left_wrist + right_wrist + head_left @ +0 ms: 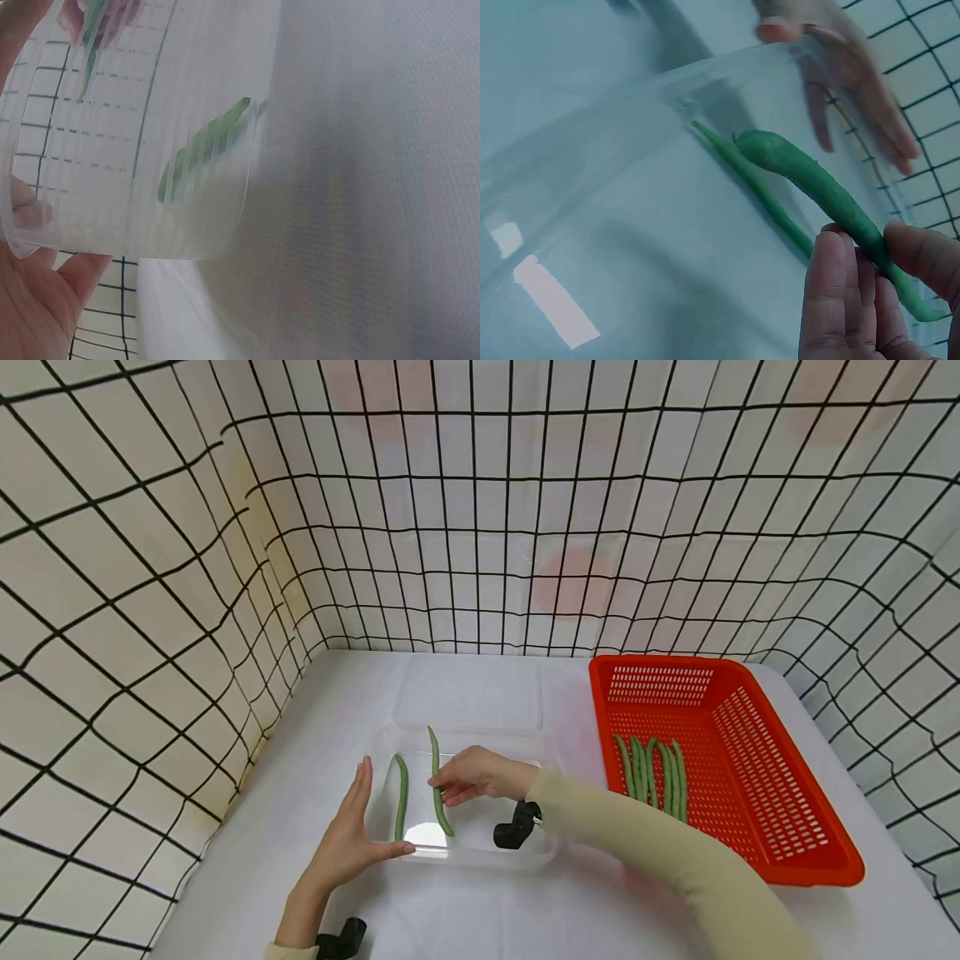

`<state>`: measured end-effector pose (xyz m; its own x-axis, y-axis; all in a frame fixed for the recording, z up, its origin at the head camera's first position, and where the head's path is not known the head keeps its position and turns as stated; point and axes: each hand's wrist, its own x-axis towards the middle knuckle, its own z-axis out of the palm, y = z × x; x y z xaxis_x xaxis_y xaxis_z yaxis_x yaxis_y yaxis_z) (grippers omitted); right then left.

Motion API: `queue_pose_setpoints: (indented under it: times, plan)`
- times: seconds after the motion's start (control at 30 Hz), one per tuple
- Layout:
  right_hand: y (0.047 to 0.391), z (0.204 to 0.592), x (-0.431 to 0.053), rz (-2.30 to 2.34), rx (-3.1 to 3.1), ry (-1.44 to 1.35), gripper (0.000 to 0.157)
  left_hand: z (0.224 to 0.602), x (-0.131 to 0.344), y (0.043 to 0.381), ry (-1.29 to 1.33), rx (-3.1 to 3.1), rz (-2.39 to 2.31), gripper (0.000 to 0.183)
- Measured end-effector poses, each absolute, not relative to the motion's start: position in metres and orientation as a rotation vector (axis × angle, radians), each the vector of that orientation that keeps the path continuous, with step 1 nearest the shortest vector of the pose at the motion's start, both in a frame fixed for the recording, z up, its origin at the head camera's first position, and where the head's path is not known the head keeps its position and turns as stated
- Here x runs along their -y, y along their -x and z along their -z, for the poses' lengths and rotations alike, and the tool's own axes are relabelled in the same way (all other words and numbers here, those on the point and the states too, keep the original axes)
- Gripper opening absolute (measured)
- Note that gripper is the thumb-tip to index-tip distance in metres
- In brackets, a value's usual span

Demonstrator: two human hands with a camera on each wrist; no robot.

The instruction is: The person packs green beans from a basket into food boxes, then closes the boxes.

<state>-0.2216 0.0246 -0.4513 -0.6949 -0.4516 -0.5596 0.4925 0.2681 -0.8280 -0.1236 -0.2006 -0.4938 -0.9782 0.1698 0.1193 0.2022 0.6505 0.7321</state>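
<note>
My right hand (480, 774) pinches a green bean (437, 785) between thumb and fingers, over a clear plastic container (480, 852). In the right wrist view the held green bean (817, 187) slants across the fingertips, above a second green bean (761, 199) lying in the container. That second bean (402, 797) rests along the container's left side in the head view. My left hand (348, 835) is at the container's left front corner, fingers straight and thumb spread along the rim. Through the ribbed clear wall (112, 202) in the left wrist view, the lying bean (202, 146) shows.
A red basket (795, 793) stands to the right with several green beans (660, 777) in it. Behind the container lies a clear lid (468, 693) on the white-covered table (322, 710). Black wire mesh (510, 527) encloses the back and sides.
</note>
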Motion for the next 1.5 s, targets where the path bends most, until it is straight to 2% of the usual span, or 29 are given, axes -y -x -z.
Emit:
queue_pose_setpoints:
  times: [0.37, 0.6, 0.77, 1.03, 1.27, 1.37, 1.5]
  plan:
    - [0.218, 0.473, -0.012, 1.514, -1.768, -0.105, 0.008, 0.495, 0.201, 0.122, 0.321, 2.809, 1.27, 0.136]
    - [0.223, 0.457, -0.037, 1.536, -1.747, -0.096, 0.03, 0.495, 0.2, 0.124, 0.327, 2.8, 1.244, 0.136]
    - [0.234, 0.431, -0.085, 1.61, -1.765, -0.106, 0.037, 0.493, 0.2, 0.124, 0.31, 2.824, 1.25, 0.137]
    - [0.241, 0.408, -0.202, 1.668, -1.951, -0.173, 0.049, 0.493, 0.201, 0.122, 0.323, 2.818, 1.265, 0.137]
    - [0.228, 0.415, -0.297, 1.592, -2.098, -0.198, 0.052, 0.496, 0.202, 0.121, 0.337, 2.811, 1.252, 0.136]
    - [0.223, 0.427, -0.324, 1.528, -2.13, -0.243, 0.057, 0.495, 0.202, 0.122, 0.341, 2.807, 1.254, 0.136]
    - [0.217, 0.445, -0.349, 1.407, -2.154, -0.342, 0.056, 0.495, 0.201, 0.122, 0.341, 2.809, 1.271, 0.136]
